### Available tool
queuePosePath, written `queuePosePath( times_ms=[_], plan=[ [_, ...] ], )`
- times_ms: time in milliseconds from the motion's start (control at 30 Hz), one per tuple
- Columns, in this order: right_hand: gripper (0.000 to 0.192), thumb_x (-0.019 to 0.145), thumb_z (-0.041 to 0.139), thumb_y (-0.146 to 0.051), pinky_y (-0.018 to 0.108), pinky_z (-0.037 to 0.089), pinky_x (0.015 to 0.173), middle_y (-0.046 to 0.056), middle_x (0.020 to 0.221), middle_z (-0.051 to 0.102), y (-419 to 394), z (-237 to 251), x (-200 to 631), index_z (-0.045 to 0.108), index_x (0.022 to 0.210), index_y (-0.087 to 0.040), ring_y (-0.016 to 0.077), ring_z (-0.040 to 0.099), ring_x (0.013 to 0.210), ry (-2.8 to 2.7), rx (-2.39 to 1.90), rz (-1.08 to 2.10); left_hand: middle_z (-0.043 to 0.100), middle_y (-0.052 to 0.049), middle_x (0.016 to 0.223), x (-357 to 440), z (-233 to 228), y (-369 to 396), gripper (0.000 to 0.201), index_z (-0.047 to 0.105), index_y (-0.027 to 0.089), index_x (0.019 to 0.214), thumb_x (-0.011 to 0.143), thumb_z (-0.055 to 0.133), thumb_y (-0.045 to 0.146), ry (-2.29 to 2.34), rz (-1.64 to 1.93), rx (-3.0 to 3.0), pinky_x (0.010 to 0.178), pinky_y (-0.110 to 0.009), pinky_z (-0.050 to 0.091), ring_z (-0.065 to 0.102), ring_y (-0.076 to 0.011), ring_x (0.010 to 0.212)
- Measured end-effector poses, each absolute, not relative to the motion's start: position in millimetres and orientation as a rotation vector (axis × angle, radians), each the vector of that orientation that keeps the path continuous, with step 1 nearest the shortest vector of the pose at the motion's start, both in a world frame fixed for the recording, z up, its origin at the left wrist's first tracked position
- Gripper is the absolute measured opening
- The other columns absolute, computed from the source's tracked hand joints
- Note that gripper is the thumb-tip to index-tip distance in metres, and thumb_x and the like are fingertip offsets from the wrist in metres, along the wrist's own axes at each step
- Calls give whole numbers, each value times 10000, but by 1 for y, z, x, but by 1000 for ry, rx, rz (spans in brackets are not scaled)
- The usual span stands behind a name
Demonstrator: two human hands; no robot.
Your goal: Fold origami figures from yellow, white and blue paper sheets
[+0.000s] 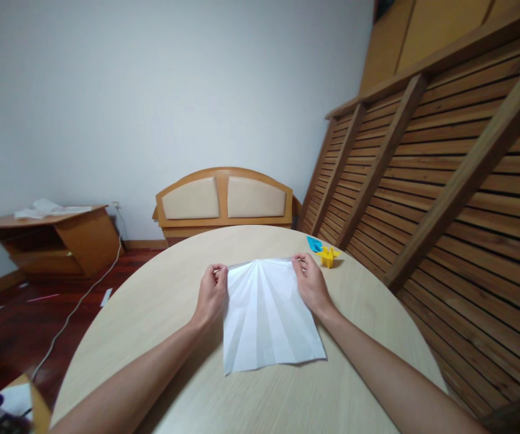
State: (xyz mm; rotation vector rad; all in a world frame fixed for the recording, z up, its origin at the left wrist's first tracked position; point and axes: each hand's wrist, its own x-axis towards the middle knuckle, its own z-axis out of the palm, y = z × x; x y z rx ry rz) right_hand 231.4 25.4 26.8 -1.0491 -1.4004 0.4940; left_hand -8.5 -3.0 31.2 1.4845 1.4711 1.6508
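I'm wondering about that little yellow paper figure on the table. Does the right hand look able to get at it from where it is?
Probably yes. The yellow paper figure stands just beyond the right hand, with only bare table between them, though that hand is pinching the white paper.

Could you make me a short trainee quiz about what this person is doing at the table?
1. True or false: both hands pinch the far corners of the white creased paper.
2. Multiple choice: What lies just beyond the right hand? A) a yellow folded paper figure B) a pair of scissors C) a cup
3. Fill in: The paper rests on a round, light ______ table.

Key:
1. True. The left hand holds the far left corner, and the right hand holds the far right one.
2. A. The yellow folded paper figure sits by a blue paper piece.
3. wooden
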Motion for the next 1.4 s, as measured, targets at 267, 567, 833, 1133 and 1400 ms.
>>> queuePosePath(
  times_ms=[267,567,833,1133,1400],
  plan=[
    [314,899,490,-502,355,508,804,99,937,679,27,26,235,552,939,-197,231,651,881,-1481,-1052,492,645,-52,846,-19,27,6,195,567,190,879,893,499,373,1491,1625,1694,734,-307,452,610,-213,829],
    [189,855,483,-383,252,413,513,-12,641,640,42,-7,242,529,871,-201,167,585,568,-1637,-1226,714,669,-109,1090,-30,2,17,239,568,188,1083,851,548,244,1665,1364,1912,878,-402,487,650,-244,942],
    [271,868,489,-161,393,446,933,118,1139,670,23,14,232,617,1105,-191,249,597,1065,-1907,-1366,103,406,-175,1504,11,2,-26,503,477,170,1356,869,561,257,1243,918,2525,1142,-468,326,398,-303,1383],
    [570,983,399,-484,477,210,1179,120,1549,363,-14,2,197,424,1464,-179,277,278,1452,-2436,-1214,505,337,-153,1553,5,0,-21,586,420,190,1460,927,466,429,1443,532,2456,1168,-555,187,249,-340,1457],
    [569,981,361,-490,464,204,1162,133,1525,404,19,14,248,507,1410,-145,295,309,1426,-2439,-1565,233,260,-114,1590,0,10,-19,728,359,194,1503,907,422,607,1543,298,2515,1172,-580,134,159,-390,1469]
  ],
)
